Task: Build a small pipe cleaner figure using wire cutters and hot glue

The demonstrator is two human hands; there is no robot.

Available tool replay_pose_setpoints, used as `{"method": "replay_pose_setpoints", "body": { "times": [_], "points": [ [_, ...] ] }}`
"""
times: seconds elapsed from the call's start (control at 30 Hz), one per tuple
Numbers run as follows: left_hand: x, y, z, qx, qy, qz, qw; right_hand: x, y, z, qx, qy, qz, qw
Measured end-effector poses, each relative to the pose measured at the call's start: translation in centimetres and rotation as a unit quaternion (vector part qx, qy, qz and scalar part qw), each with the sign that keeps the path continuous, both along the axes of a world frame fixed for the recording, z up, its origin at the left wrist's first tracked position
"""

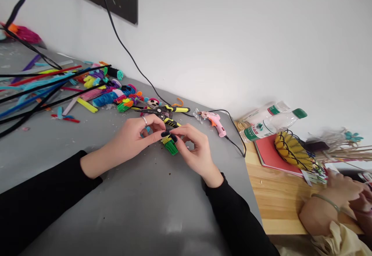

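Both my hands meet over the grey table [130, 209], pinching a small green and yellow pipe-cleaner piece [170, 144]. My left hand [132, 135], with a ring on one finger, grips it from the left with thumb and forefinger. My right hand [193, 147] holds its right side, fingers curled. Just behind my fingers lie yellow-handled pliers [165, 112]. A pink glue gun [215, 121] rests to the right of them, its black cord running up the wall.
A heap of colourful pipe cleaners [99, 89] and long loose stems [35, 85] covers the table's left. On the wooden table at right lie two plastic bottles [270, 124], a red folder [270, 153], a yellow netted object [292, 151] and another person's hands [334, 201].
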State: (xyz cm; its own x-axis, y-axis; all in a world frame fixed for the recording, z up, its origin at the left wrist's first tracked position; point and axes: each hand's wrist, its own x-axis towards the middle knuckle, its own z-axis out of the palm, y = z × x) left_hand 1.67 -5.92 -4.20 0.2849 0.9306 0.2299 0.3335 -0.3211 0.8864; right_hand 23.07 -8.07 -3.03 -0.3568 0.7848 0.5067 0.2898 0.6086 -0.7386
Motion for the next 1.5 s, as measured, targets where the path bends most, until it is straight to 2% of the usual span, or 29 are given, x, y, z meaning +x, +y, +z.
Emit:
{"method": "replay_pose_setpoints", "body": {
  "times": [0.2, 0.53, 0.9, 1.13, 1.5],
  "points": [
    [0.01, -0.08, 0.12, -0.001, 0.009, -0.004, 1.0, 0.02, 0.04, 0.04, 0.016, -0.003, 0.0, 1.0],
    [-0.09, 0.12, 0.14, -0.001, 0.02, 0.0, 1.0, 0.3, 0.25, -0.03, -0.02, -0.018, 0.004, 1.0],
    [-0.21, 0.2, -0.08, -0.014, 0.018, -0.012, 1.0, 0.3, 0.11, 0.02, -0.074, 0.009, -0.008, 0.997],
    [-0.2, 0.16, 0.08, -0.009, 0.022, -0.004, 1.0, 0.38, 0.1, 0.16, -0.082, 0.007, 0.014, 0.997],
    [-0.06, -0.16, 0.73, 0.015, 0.041, 0.017, 0.999, 0.29, 0.21, 0.0, -0.082, 0.007, 0.005, 0.997]
  ]
}}
